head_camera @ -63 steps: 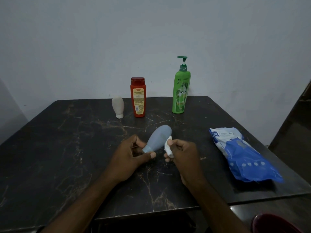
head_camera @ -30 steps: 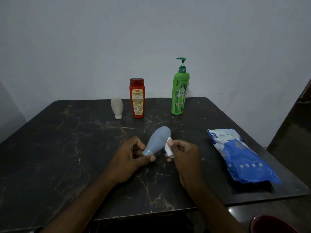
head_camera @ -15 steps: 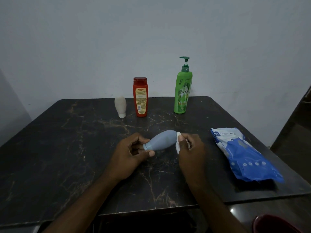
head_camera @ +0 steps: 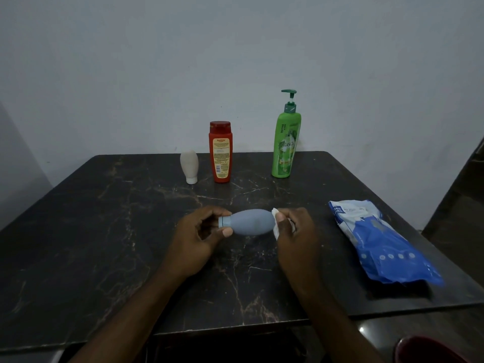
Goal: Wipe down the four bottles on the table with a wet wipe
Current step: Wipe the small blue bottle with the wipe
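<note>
Bottle one of four, I judge. My left fingers (head_camera: 227, 232) pinch the blue bottle (head_camera: 248, 225) by its neck; my right fingers (head_camera: 281, 218) pinch a wipe (head_camera: 275, 230) against its base. White bottle (head_camera: 189, 166), red bottle (head_camera: 220, 153) and green bottle (head_camera: 285, 145) stand well beyond my fingers, probably left to do.

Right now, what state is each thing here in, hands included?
Blue bottle: on its side, capped.
Wipe: bunched, against the blue bottle's wide end.
Left hand: pinches the blue bottle's cap end.
Right hand: grips the wipe.
White bottle: standing on its cap.
Red bottle: upright, capped.
Green bottle: upright, pump on.
Pack: lying flat, opening not visible.
</note>
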